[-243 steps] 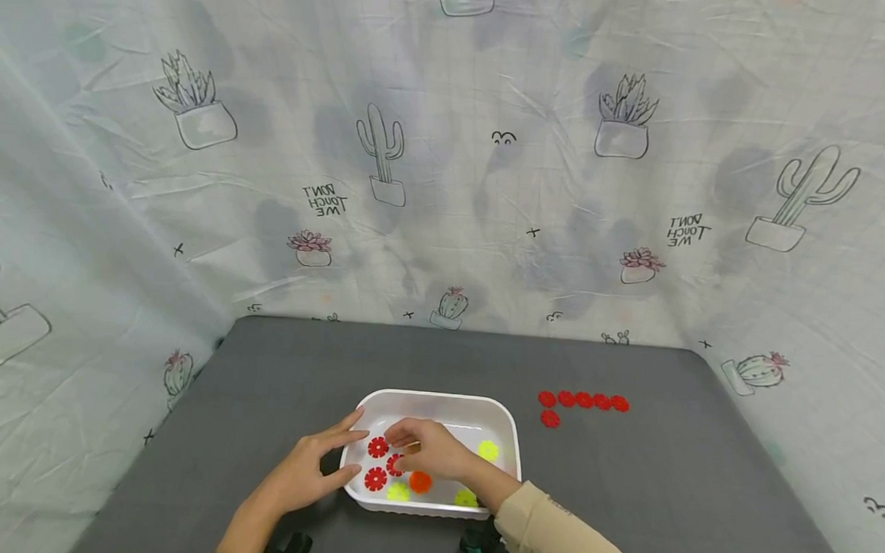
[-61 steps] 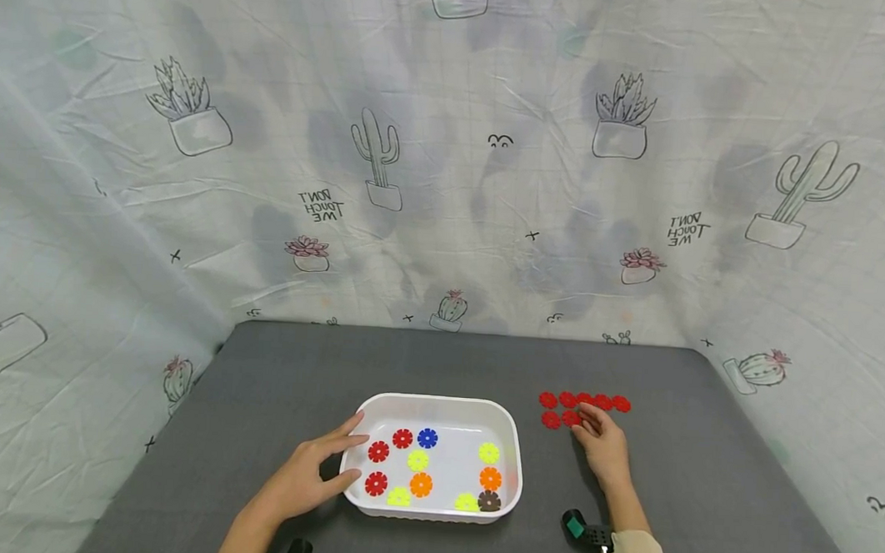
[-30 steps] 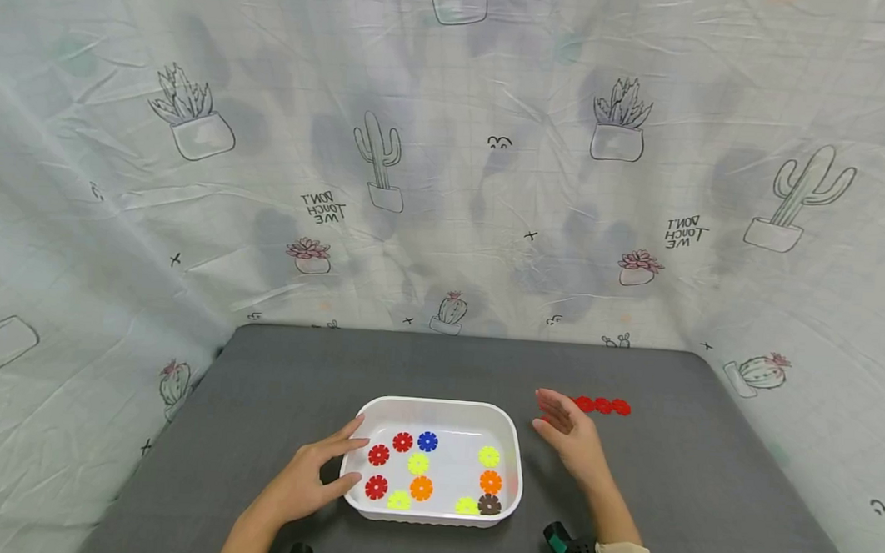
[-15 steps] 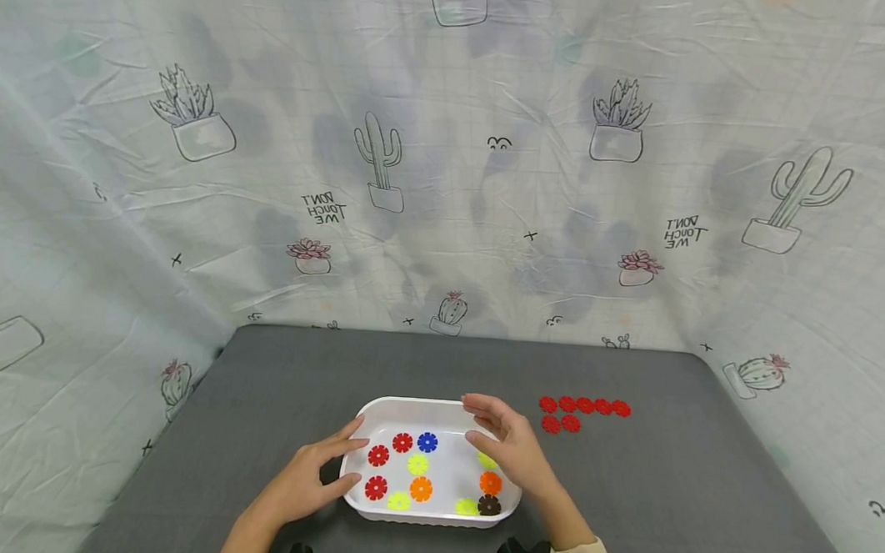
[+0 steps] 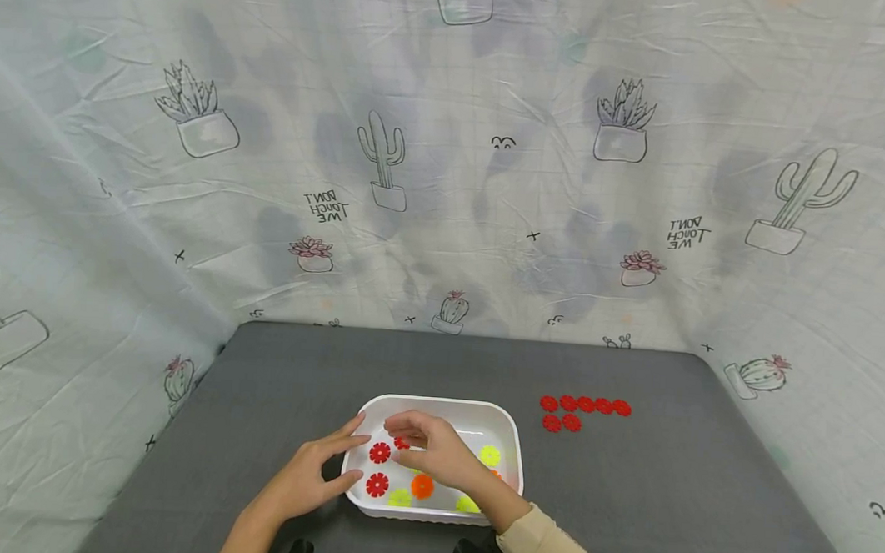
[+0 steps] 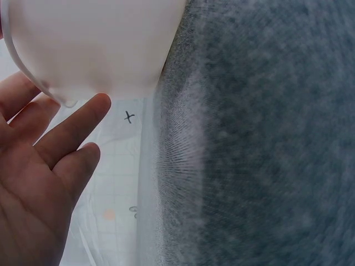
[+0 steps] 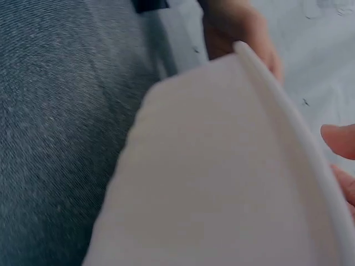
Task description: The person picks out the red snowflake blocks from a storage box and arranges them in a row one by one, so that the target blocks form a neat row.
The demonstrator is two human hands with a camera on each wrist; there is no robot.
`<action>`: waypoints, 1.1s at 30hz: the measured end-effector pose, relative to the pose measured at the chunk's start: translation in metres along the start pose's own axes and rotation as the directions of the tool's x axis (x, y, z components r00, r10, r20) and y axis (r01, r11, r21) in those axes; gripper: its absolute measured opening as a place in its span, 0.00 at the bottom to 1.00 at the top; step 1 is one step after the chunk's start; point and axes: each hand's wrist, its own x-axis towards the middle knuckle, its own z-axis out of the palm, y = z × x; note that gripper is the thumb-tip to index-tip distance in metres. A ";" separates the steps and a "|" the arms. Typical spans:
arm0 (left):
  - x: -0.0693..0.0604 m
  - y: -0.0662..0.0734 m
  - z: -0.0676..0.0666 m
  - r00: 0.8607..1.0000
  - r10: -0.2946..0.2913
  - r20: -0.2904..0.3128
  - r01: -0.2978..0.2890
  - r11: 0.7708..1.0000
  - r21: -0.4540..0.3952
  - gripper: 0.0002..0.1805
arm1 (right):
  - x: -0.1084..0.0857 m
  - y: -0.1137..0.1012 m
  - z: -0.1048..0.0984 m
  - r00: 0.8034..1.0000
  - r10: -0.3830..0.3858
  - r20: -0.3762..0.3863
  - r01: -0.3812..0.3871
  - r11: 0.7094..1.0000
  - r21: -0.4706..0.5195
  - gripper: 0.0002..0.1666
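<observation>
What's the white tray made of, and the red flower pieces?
The white tray looks like smooth, slightly glossy plastic: its floor catches light and its corners are rounded. The red flower pieces may be matte plastic or foam: evenly coloured, neatly notched, but too small to be sure.

Right hand [image 5: 437, 452] moved left across tray [image 5: 454, 408], near red discs [image 5: 380, 453].

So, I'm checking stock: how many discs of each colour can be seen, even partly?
Red discs: 10 (7 on the table, 3 in the tray)
Yellow discs: 4 (one a sliver)
Orange discs: 2
Total: 16; the right hand may hide more.
</observation>
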 end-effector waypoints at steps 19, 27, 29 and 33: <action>0.000 -0.004 0.002 0.994 0.103 -0.049 -0.101 0.994 0.038 0.23 | 0.019 0.017 0.027 0.973 0.154 0.173 -0.112 0.966 -0.234 0.19; -0.001 -0.001 0.002 0.998 0.045 -0.031 -0.045 0.999 0.025 0.24 | 0.020 0.025 0.035 0.972 0.136 0.190 -0.050 0.915 -0.400 0.21; -0.001 -0.001 0.002 0.998 0.052 -0.035 -0.051 0.998 0.029 0.24 | 0.020 0.026 0.036 0.971 0.140 0.193 -0.045 0.903 -0.427 0.21; -0.001 -0.002 0.002 0.997 0.070 -0.043 -0.070 0.997 0.017 0.24 | 0.020 0.028 0.039 0.969 0.127 0.211 -0.010 0.876 -0.482 0.22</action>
